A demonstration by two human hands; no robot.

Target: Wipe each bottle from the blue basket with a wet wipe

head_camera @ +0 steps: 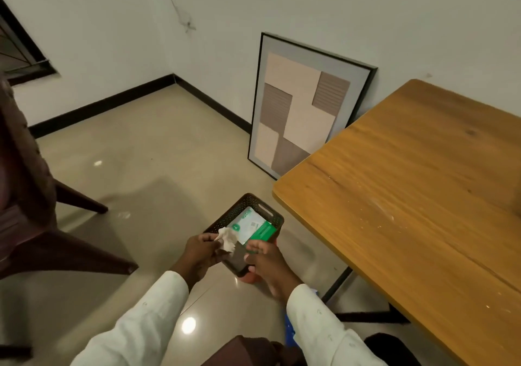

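Note:
My left hand (pixel 201 248) pinches a crumpled white wet wipe (pixel 227 238) over the near-left corner of a dark brown perforated basket (pixel 248 202) on the floor. A white and green wipes pack (pixel 252 226) lies inside that basket. My right hand (pixel 267 267) is at the basket's near rim, fingertips curled at the pack's green end; whether it grips anything is unclear. A sliver of the blue basket (pixel 289 330) shows on the floor beside my right sleeve, mostly hidden. No bottle is visible.
A wooden table (pixel 417 196) with dark metal legs fills the right side. A framed picture (pixel 298 106) leans on the wall behind it. A dark brown chair (pixel 42 224) stands at the left. Something orange (pixel 248 279) peeks out under the brown basket.

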